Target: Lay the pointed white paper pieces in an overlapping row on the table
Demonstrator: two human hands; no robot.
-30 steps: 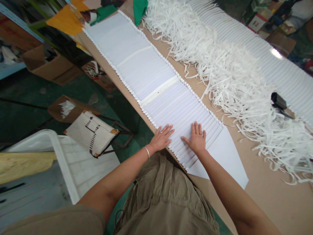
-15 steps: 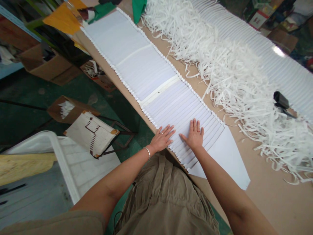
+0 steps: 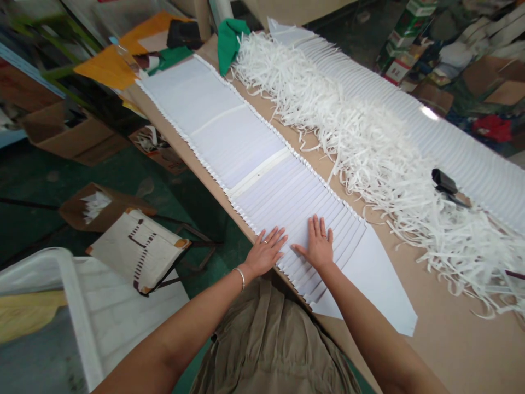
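Observation:
A long row of overlapping white sheets lies fanned out along the table's near side, each sheet showing a narrow strip. Flat on the strips near its front end rests my left hand, fingers stretched out at the near edge. My right hand presses beside it with fingers apart, closer to the last sheet. That last sheet shows most of its surface and has a slanted outer end. Neither hand grips anything.
A long heap of white paper strips runs down the brown table. Behind it lies another row of fanned white sheets. A black clip-like object sits by the heap. Left are a stool, cardboard boxes and a white tub.
The view has tilted up a little, so more of the far table end shows. Both hands stay flat on the sheets in nearly the same place.

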